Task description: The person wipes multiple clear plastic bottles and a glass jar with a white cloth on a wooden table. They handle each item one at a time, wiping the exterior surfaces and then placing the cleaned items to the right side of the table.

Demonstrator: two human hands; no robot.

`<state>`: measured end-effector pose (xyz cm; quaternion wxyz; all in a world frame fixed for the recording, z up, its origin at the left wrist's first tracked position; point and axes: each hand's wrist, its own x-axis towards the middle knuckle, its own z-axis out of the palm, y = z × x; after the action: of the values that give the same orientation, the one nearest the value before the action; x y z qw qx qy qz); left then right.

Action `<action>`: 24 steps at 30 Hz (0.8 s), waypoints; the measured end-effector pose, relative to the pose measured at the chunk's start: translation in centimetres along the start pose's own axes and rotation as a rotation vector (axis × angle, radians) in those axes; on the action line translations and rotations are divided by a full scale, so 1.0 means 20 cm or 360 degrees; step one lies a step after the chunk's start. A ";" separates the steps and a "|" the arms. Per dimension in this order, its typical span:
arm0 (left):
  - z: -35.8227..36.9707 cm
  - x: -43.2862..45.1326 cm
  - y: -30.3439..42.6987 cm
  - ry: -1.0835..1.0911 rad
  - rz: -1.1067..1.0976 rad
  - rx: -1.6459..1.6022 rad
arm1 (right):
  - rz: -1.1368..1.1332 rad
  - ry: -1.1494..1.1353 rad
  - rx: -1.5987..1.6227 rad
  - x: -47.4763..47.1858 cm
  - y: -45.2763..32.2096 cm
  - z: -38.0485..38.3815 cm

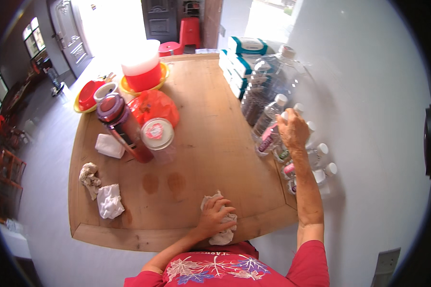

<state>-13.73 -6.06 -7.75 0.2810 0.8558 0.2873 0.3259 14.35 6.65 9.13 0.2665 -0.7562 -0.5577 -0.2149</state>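
Note:
My left hand [217, 217] rests on a crumpled pale cloth [224, 235] at the near edge of the wooden table [208, 150]. Its fingers are spread over the cloth. My right hand [293, 130] reaches to the table's right side and grips the white cap of a clear plastic bottle [268, 140] with a pink label. Around that hand stand several more capped bottles, among them a taller clear bottle [271, 111] just behind and another white-capped bottle [318, 152] closer to the wall. The right forearm hides parts of some bottles.
Large clear jugs [278, 75] and stacked tissue packs [242, 64] stand at the back right, by the wall [373, 107]. On the left are a tumbler [124, 129], a lidded jar [158, 136], a red bag [158, 106], a red-and-white container [142, 70], a rag [89, 177] and folded tissue [110, 201].

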 end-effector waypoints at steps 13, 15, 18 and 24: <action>-0.37 0.19 -0.05 0.1101 -0.0369 0.0276 | -0.0126 0.0325 0.0143 -0.18 -0.21 -0.25; -0.56 0.33 -0.10 0.1289 -0.0341 0.0604 | -0.0329 0.0160 0.0493 -0.34 -0.29 -0.24; -0.74 0.51 -0.16 0.1127 -0.0405 0.1087 | -0.0614 -0.0302 0.0533 -0.57 -0.41 -0.23; -0.77 0.59 -0.30 0.0658 -0.0564 0.1456 | -0.0755 -0.0918 0.0702 -0.99 -0.52 -0.10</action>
<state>-19.31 10.40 2.65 -0.1327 0.7471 0.5896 0.2767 -1.28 -6.59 0.02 0.1982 -0.5611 -0.8002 0.0742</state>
